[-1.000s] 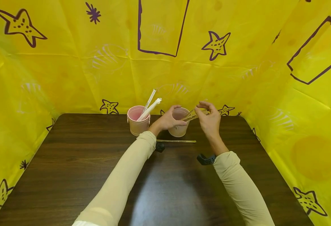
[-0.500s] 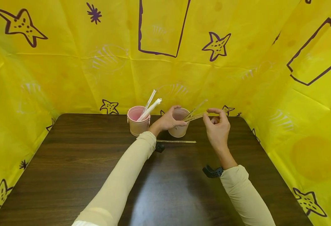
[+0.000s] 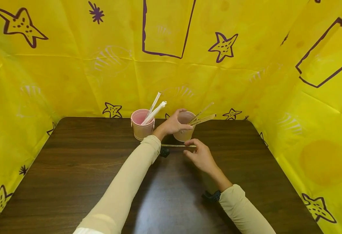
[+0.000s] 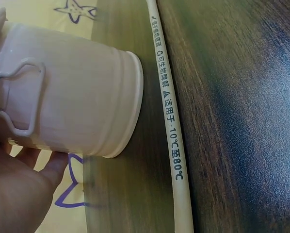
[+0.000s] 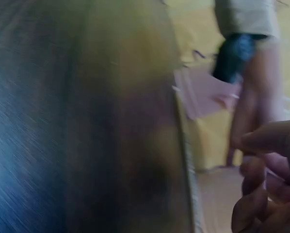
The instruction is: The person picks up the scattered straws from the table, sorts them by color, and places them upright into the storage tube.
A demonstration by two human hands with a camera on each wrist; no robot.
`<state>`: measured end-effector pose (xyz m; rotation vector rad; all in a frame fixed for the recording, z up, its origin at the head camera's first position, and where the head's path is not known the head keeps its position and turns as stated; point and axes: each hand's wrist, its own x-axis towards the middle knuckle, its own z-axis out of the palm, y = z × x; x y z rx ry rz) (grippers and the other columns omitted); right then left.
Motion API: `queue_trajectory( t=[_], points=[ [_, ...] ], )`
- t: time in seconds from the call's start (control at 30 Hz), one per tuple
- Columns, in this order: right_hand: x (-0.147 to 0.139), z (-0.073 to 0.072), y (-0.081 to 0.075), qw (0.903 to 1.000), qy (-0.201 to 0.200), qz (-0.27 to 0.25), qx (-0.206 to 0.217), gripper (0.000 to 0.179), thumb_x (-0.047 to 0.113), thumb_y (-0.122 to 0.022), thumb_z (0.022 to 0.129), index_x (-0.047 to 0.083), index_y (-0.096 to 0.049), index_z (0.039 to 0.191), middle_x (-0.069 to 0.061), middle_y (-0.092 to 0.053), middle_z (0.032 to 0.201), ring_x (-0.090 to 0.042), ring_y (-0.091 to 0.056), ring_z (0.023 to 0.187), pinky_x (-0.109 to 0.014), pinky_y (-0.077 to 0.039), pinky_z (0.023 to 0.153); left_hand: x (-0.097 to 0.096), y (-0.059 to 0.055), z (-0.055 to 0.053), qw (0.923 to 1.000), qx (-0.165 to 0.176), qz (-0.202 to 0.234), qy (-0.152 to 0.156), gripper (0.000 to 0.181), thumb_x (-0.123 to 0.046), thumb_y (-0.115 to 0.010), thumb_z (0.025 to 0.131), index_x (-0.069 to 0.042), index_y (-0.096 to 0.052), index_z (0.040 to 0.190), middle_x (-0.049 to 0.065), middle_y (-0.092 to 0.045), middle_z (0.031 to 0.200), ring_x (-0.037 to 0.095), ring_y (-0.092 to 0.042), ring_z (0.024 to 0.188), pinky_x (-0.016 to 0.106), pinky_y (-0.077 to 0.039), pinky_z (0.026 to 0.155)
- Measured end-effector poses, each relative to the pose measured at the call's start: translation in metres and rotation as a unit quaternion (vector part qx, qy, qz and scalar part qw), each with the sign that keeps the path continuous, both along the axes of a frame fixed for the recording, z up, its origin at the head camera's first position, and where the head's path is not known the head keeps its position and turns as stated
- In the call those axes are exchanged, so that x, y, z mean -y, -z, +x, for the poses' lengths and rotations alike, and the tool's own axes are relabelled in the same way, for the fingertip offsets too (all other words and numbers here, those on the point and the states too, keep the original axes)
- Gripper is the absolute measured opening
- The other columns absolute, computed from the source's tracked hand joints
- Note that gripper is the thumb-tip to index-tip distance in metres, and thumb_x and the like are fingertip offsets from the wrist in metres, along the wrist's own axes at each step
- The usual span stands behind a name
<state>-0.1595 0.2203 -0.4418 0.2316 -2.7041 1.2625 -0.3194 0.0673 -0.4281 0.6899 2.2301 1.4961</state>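
Observation:
My left hand [image 3: 173,125] grips a small pink bucket [image 3: 183,136] near its rim, fingers at the far side and thumb at the near side. Several thin straws [image 3: 203,120] lean out of this bucket to the right. In front of it a wrapped straw [image 3: 175,146] lies flat across the table; in the left wrist view printed characters show along this straw [image 4: 170,114]. My right hand [image 3: 201,157] is at the straw's right end, thumb and index finger apart and nothing between them. The right wrist view is blurred.
Left of the gripped bucket stands another pink bucket [image 3: 143,130] with white wrapped straws [image 3: 156,112] leaning out of it. The dark wooden table [image 3: 80,169] ends at a yellow patterned cloth [image 3: 171,74] behind and at both sides.
My right hand has let go of the straws at the right bucket and come down and left to the straw on the table. My left hand stays on the bucket.

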Motion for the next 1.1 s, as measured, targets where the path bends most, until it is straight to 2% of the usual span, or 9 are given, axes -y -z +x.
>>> queue_trajectory(
  t=[0.13, 0.23, 0.3, 0.37, 0.43, 0.6, 0.77, 0.9, 1.1],
  points=[
    [0.015, 0.000, 0.011, 0.9939, -0.064, 0.082, 0.037, 0.040, 0.014, -0.078, 0.088, 0.008, -0.065, 0.125, -0.010, -0.067, 0.125, -0.023, -0.067, 0.096, -0.038, -0.056, 0.085, -0.001, 0.001, -0.001, 1.0000, -0.003, 0.004, 0.003, 0.097, -0.043, -0.084, 0.083, -0.027, -0.025, 0.158, 0.019, -0.032, 0.160, 0.036, -0.046, 0.140, 0.051, -0.048, 0.109],
    [0.026, -0.002, 0.016, 0.9838, -0.107, 0.133, 0.054, 0.054, 0.015, -0.082, 0.086, 0.006, -0.058, 0.134, -0.012, -0.059, 0.136, -0.029, -0.059, 0.127, -0.048, -0.050, 0.105, -0.001, 0.002, -0.001, 0.9999, 0.007, 0.013, 0.006, 0.097, -0.042, -0.084, 0.083, -0.028, -0.024, 0.158, 0.020, -0.032, 0.160, 0.039, -0.058, 0.125, 0.049, -0.053, 0.102],
    [0.031, -0.005, 0.017, 0.9773, -0.128, 0.159, 0.058, 0.065, 0.015, -0.085, 0.083, 0.003, -0.053, 0.139, -0.015, -0.053, 0.142, -0.032, -0.056, 0.132, -0.050, -0.049, 0.108, -0.002, 0.003, -0.002, 0.9998, 0.013, 0.015, 0.008, 0.097, -0.042, -0.084, 0.083, -0.029, -0.024, 0.158, 0.020, -0.032, 0.159, 0.039, -0.062, 0.117, 0.047, -0.056, 0.097],
    [0.035, -0.010, 0.016, 0.9718, -0.135, 0.181, 0.067, 0.076, 0.017, -0.088, 0.080, 0.003, -0.049, 0.143, -0.017, -0.047, 0.149, -0.035, -0.053, 0.136, -0.051, -0.048, 0.109, -0.002, 0.002, -0.001, 0.9997, 0.013, 0.017, 0.007, 0.098, -0.042, -0.085, 0.083, -0.028, -0.024, 0.158, 0.020, -0.032, 0.159, 0.037, -0.060, 0.120, 0.047, -0.056, 0.098],
    [0.038, -0.016, 0.014, 0.9679, -0.135, 0.196, 0.082, 0.085, 0.019, -0.090, 0.078, 0.003, -0.045, 0.147, -0.018, -0.041, 0.156, -0.036, -0.050, 0.139, -0.051, -0.046, 0.111, -0.001, 0.001, -0.001, 0.9999, 0.005, 0.011, 0.003, 0.098, -0.043, -0.085, 0.082, -0.028, -0.025, 0.158, 0.019, -0.030, 0.161, 0.034, -0.050, 0.134, 0.047, -0.050, 0.107],
    [0.039, -0.030, 0.008, 0.9572, -0.143, 0.212, 0.136, 0.101, 0.025, -0.092, 0.076, 0.003, -0.034, 0.156, -0.019, -0.026, 0.166, -0.037, -0.037, 0.150, -0.051, -0.039, 0.119, 0.000, 0.000, -0.001, 0.9999, -0.002, 0.013, -0.003, 0.096, -0.041, -0.085, 0.083, -0.026, -0.026, 0.158, 0.019, -0.028, 0.163, 0.036, -0.034, 0.149, 0.053, -0.041, 0.116],
    [0.036, -0.033, 0.010, 0.9525, -0.166, 0.198, 0.162, 0.105, 0.026, -0.089, 0.080, 0.000, -0.025, 0.159, -0.021, -0.020, 0.168, -0.036, -0.024, 0.156, -0.050, -0.030, 0.125, 0.001, 0.000, 0.000, 0.9999, -0.001, 0.014, 0.000, 0.096, -0.039, -0.085, 0.083, -0.025, -0.026, 0.158, 0.019, -0.028, 0.163, 0.037, -0.035, 0.148, 0.053, -0.042, 0.114],
    [0.034, -0.029, 0.014, 0.9543, -0.170, 0.193, 0.152, 0.098, 0.027, -0.086, 0.084, 0.000, -0.029, 0.158, -0.020, -0.028, 0.166, -0.035, -0.030, 0.154, -0.050, -0.031, 0.124, 0.001, -0.001, 0.001, 0.9999, -0.001, 0.015, -0.002, 0.096, -0.038, -0.085, 0.083, -0.024, -0.026, 0.158, 0.018, -0.029, 0.162, 0.036, -0.035, 0.149, 0.054, -0.038, 0.118],
    [0.034, -0.014, 0.018, 0.9631, -0.158, 0.195, 0.098, 0.083, 0.026, -0.084, 0.086, 0.003, -0.041, 0.153, -0.017, -0.043, 0.152, -0.034, -0.051, 0.138, -0.049, -0.044, 0.115, 0.001, 0.001, 0.001, 0.9999, -0.005, 0.014, 0.000, 0.097, -0.042, -0.085, 0.082, -0.024, -0.026, 0.158, 0.018, -0.030, 0.162, 0.037, -0.035, 0.149, 0.055, -0.036, 0.119]
  ],
)
